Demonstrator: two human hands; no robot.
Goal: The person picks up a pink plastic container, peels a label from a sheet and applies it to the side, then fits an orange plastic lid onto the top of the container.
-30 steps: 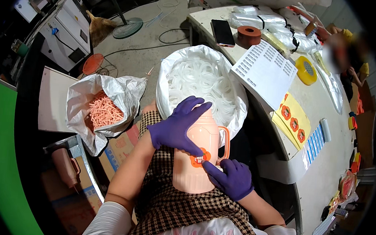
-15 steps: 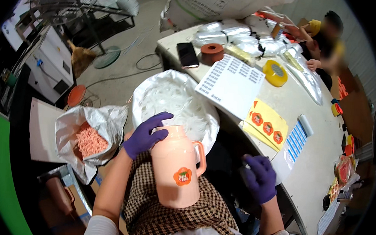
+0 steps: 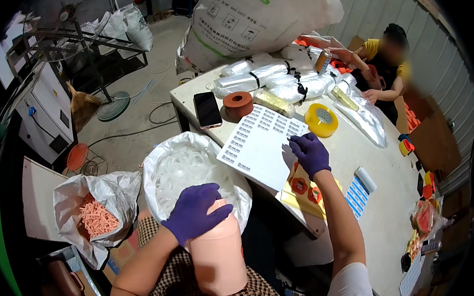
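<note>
A pale pink vacuum jug [image 3: 220, 266] stands tilted on my lap over a checked apron. My left hand [image 3: 197, 213] is closed round its top by the neck. The jug's handle is out of sight, and only a sliver of its orange sticker shows at the right side. My right hand [image 3: 310, 154] is over a white sheet of small printed labels [image 3: 256, 146] on the table, its fingers pinched together at the sheet's right part. Whatever is between those fingertips is too small to make out. Yellow sheets with orange flower stickers [image 3: 299, 200] lie partly under my right forearm.
A white sack of clear rings [image 3: 178, 169] stands beyond the jug; a sack of pink pieces [image 3: 99, 218] is at left. On the table [image 3: 375, 232] lie a phone [image 3: 208, 110], brown tape [image 3: 237, 104], yellow tape [image 3: 321, 120] and plastic rolls. A co-worker [image 3: 388, 70] sits across it.
My right hand has moved from beside the jug up to the label sheet. The jug has turned, so its sticker and handle no longer face me. The view has shifted too.
</note>
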